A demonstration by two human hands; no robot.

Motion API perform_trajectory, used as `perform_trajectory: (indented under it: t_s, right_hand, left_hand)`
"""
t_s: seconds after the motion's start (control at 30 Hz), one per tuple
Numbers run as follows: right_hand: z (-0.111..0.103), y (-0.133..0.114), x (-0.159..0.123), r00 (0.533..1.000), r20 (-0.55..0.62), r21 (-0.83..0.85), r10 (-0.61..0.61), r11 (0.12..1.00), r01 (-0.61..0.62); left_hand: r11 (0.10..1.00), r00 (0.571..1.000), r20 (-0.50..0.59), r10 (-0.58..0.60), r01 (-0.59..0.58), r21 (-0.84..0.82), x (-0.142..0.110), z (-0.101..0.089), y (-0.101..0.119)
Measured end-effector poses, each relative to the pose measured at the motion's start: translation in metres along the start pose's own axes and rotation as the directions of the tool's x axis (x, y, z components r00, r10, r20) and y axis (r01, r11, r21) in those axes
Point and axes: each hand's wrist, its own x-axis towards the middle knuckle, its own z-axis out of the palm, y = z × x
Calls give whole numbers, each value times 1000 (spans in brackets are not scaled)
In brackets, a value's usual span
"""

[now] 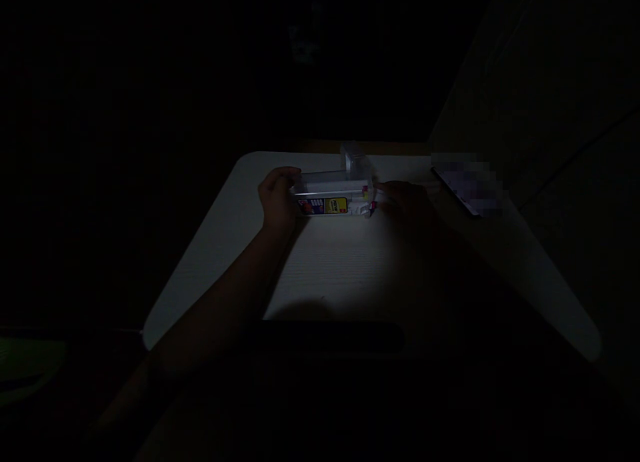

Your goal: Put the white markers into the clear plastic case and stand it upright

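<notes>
One transparent plastic case (325,185), held lengthwise between the hands above or upon the pale surface (325,262); whether its underside is rested there cannot be told. Left hand (277,199): closed around the case's left end, fingers over the far edge. Right hand (407,199): placed at the case's right end, fingers extended toward it; in the deep shadow, whether anything is gripped cannot be told. Label (324,205), yellow, dark blue and red: displayed along the near side of the case, between the hands. Contents: white pieces (357,210), seen through the wall near the right hand, with a magenta-and-yellow end (365,193) among them and a magenta tip (373,206) at the mouth or just beyond it. Clear upright flap (353,157): raised beyond the case, nearer the right hand, and possibly its lid. Degree of completion, as judged: the case is occupied at least in part and is seemingly unclosed, so handling is taken to be in progress; whether pieces are being added or removed is not shown, and no final count can be given. Phone-like device (465,192), dark-edged with a blurred lit face: located to the right of the right hand, apart from the case.
</notes>
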Motion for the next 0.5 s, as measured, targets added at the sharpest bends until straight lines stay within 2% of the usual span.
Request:
perform_trajectory:
  t_s: [0.33,0.5]
  right_hand:
    - [2,25,0,999,47,-60,23,998,-20]
    - [9,22,-1,999,29,-31,20,999,-19]
  left_hand:
    - [1000,1000,1,-21,21,6,-2,2,3]
    - [1000,1000,-4,-19,19,2,-2,1,4]
